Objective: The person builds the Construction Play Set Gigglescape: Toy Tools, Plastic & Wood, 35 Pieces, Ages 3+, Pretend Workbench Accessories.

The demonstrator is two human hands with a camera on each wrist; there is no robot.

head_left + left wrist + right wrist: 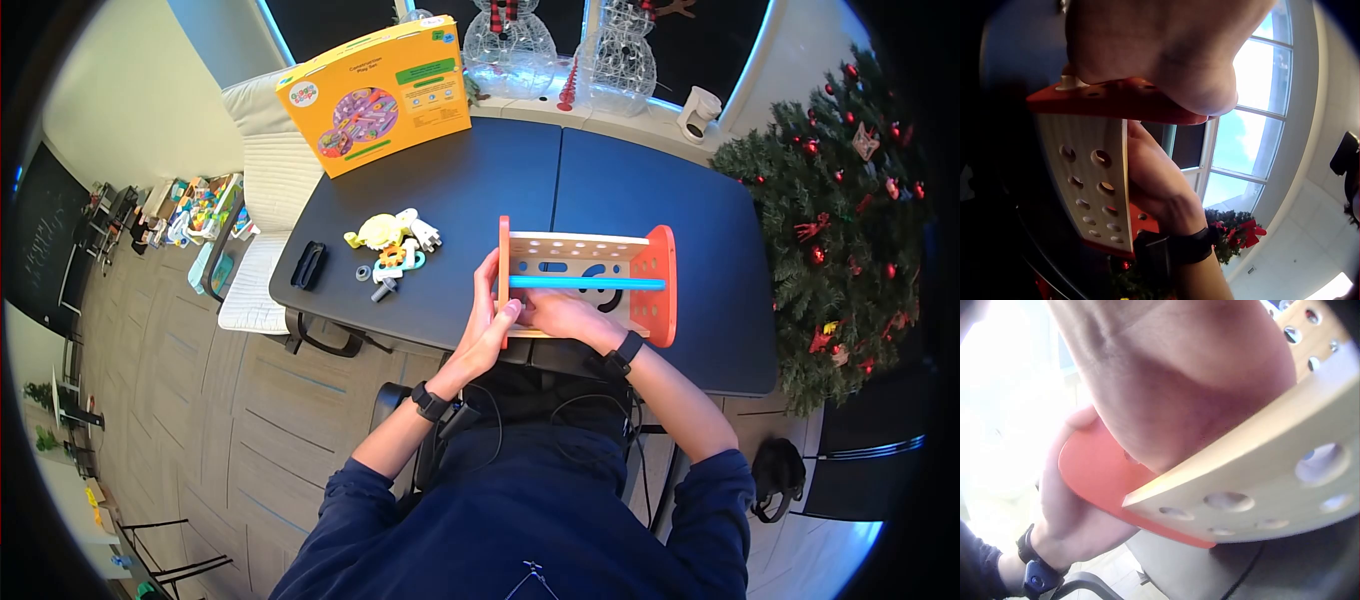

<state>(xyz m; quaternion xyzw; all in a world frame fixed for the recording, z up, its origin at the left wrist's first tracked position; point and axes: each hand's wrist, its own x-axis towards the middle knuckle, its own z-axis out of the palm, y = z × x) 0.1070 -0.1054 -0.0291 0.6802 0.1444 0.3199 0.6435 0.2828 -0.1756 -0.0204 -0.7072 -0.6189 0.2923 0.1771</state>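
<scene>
A wooden toy toolbox (662,290) with red end panels, a blue rod handle (590,284) and hole-dotted sides sits near the table's front edge. My left hand (484,318) grips its left red panel (1094,465), thumb at the near edge and fingers on the outer face. Under the rod, my right hand (568,314) reaches into the box toward the inner face of that panel. Its fingers are hidden there, so I cannot tell what they hold. In the left wrist view, a small pale peg-like piece (1072,82) stands out from the panel's outer face beside the left hand.
Yellow and white toy pieces (382,232), an orange piece (391,257) and a grey bolt (384,290) lie left on the dark table (640,190). A black tray (308,265) is at the left edge. Behind stands a yellow box (400,95); a decorated tree (830,230) is right.
</scene>
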